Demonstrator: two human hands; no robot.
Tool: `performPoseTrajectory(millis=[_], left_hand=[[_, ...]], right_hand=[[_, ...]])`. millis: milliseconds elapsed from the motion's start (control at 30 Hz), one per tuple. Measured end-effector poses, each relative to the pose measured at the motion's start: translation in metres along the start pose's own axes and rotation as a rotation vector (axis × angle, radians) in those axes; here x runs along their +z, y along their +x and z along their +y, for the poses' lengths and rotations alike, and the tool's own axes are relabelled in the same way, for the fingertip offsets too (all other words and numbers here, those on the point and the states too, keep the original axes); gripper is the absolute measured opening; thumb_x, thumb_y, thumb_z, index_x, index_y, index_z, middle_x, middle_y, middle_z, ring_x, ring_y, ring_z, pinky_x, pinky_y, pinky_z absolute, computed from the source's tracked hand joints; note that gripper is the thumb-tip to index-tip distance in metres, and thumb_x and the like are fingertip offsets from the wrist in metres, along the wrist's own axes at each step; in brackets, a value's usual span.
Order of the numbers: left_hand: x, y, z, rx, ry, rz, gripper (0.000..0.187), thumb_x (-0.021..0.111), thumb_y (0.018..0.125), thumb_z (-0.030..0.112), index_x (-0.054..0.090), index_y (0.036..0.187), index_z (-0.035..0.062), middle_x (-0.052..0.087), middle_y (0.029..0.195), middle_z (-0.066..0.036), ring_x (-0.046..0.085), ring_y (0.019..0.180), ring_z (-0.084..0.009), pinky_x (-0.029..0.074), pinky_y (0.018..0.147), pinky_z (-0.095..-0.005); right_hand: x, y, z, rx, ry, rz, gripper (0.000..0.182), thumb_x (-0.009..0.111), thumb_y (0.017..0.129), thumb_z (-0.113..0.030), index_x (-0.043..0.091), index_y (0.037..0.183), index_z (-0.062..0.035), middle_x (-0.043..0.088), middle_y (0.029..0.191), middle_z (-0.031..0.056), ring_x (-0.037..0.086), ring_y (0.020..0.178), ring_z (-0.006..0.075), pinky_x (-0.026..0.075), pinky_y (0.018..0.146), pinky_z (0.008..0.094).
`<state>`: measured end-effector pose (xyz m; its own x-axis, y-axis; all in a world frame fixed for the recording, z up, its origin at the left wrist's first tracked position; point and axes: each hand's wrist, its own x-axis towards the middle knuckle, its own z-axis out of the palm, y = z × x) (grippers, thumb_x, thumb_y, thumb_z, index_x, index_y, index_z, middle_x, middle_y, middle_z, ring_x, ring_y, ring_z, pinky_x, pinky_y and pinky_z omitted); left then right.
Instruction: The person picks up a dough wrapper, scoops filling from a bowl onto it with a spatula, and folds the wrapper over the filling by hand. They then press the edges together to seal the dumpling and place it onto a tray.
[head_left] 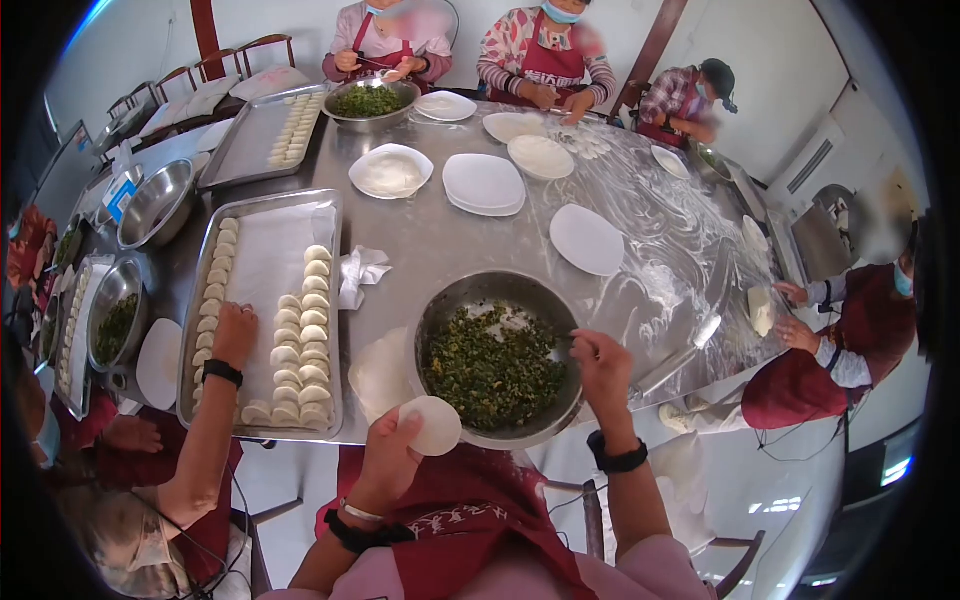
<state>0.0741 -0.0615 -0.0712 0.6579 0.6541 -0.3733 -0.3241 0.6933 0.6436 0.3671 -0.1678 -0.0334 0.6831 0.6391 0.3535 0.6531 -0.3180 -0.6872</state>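
Note:
A round flat dough wrapper (436, 426) is held between the thumb and fingers of my left hand (392, 452), just in front of a metal bowl. Chopped green filling (490, 370) lies in this steel bowl (440, 290). At the bowl's right rim my right hand (603, 368) is closed round a thin utensil, mostly hidden by the fingers. More pale wrappers (375, 375) rest on the table, left of the bowl. Farther left, a metal tray (334, 260) carries rows of folded dumplings (314, 333).
A co-worker's hand (235, 335) reaches over the tray from the left. White plates (587, 240) stand beyond the bowl. Flour (660, 200) covers the table's right part. Other people in red aprons (548, 72) work around the table. A crumpled tissue (362, 275) lies beside the tray.

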Motion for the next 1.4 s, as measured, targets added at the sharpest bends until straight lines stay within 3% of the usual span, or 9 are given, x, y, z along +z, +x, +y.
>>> performPoseTrajectory(millis=[167,267,367,467,667,833,967,1167,1400], left_hand=[[0.000,0.001,-0.002,0.005,0.007,0.028,0.028,0.050,0.101,0.005,0.056,0.125,-0.0075,0.065,0.119,-0.015,0.066,0.111,-0.0254,0.054,0.099,-0.0389],[0.001,0.001,-0.002,0.007,0.009,0.041,0.029,0.051,0.101,0.005,0.054,0.127,-0.0079,0.065,0.121,-0.016,0.065,0.112,-0.0258,0.052,0.101,-0.0397],[0.000,0.001,-0.002,0.002,0.004,0.034,0.029,0.051,0.101,0.005,0.054,0.127,-0.0078,0.065,0.120,-0.015,0.065,0.112,-0.0257,0.052,0.101,-0.0398],[0.000,0.000,-0.003,0.003,-0.011,0.034,0.028,0.051,0.101,0.005,0.055,0.125,-0.0074,0.065,0.119,-0.015,0.066,0.110,-0.0254,0.054,0.099,-0.0392],[0.000,0.002,-0.003,0.009,-0.015,0.027,0.025,0.052,0.100,0.004,0.057,0.123,-0.0063,0.066,0.116,-0.014,0.067,0.107,-0.0246,0.056,0.096,-0.0381],[-0.002,0.001,-0.004,0.001,-0.040,0.036,0.025,0.051,0.100,0.003,0.057,0.123,-0.0063,0.066,0.117,-0.014,0.067,0.107,-0.0245,0.056,0.096,-0.0382],[-0.002,0.001,-0.002,-0.003,-0.027,0.027,0.029,0.052,0.100,0.005,0.055,0.126,-0.0080,0.065,0.120,-0.016,0.066,0.110,-0.0263,0.054,0.099,-0.0397],[-0.003,0.004,-0.002,0.001,-0.015,0.005,0.029,0.051,0.100,0.005,0.055,0.126,-0.0079,0.065,0.119,-0.016,0.066,0.109,-0.0259,0.054,0.099,-0.0395],[-0.004,0.003,-0.001,-0.004,-0.027,-0.004,0.029,0.051,0.100,0.005,0.055,0.126,-0.0074,0.065,0.119,-0.015,0.066,0.110,-0.0251,0.053,0.099,-0.0385]], right_hand=[[0.015,0.001,0.020,0.076,-0.125,-0.003,0.016,0.062,0.092,-0.015,0.072,0.097,-0.0040,0.072,0.085,0.0147,0.070,0.078,0.0320,0.054,0.071,0.0397],[0.031,-0.022,-0.002,0.059,0.160,-0.158,0.017,0.063,0.092,-0.017,0.072,0.097,-0.0035,0.071,0.084,0.0150,0.070,0.075,0.0300,0.054,0.069,0.0387],[0.025,-0.019,-0.006,-0.098,0.059,-0.186,0.017,0.062,0.092,-0.017,0.072,0.097,-0.0030,0.071,0.080,0.0148,0.071,0.069,0.0268,0.053,0.066,0.0364],[0.004,0.001,0.004,0.107,0.158,-0.104,0.020,0.061,0.093,-0.012,0.070,0.100,0.0038,0.072,0.077,0.0144,0.071,0.067,0.0184,0.054,0.064,0.0298],[0.004,0.031,0.019,0.197,0.002,-0.020,0.022,0.060,0.092,-0.018,0.070,0.093,0.0018,0.070,0.071,0.0129,0.072,0.064,0.0197,0.055,0.063,0.0320],[0.054,0.026,0.017,0.297,0.373,-0.215,0.025,0.059,0.094,-0.018,0.069,0.096,0.0044,0.071,0.073,0.0115,0.072,0.063,0.0178,0.055,0.057,0.0288],[0.034,0.031,0.011,0.368,0.427,-0.249,0.026,0.058,0.096,-0.018,0.067,0.098,0.0064,0.071,0.075,0.0117,0.072,0.063,0.0174,0.056,0.055,0.0270],[0.004,0.060,0.035,0.286,0.076,-0.111,0.024,0.058,0.096,-0.016,0.066,0.098,0.0062,0.070,0.073,0.0122,0.071,0.061,0.0168,0.056,0.055,0.0285],[0.066,0.050,0.014,0.264,0.407,-0.349,0.023,0.057,0.096,-0.015,0.067,0.099,0.0049,0.070,0.072,0.0104,0.071,0.063,0.0154,0.056,0.057,0.0283]])
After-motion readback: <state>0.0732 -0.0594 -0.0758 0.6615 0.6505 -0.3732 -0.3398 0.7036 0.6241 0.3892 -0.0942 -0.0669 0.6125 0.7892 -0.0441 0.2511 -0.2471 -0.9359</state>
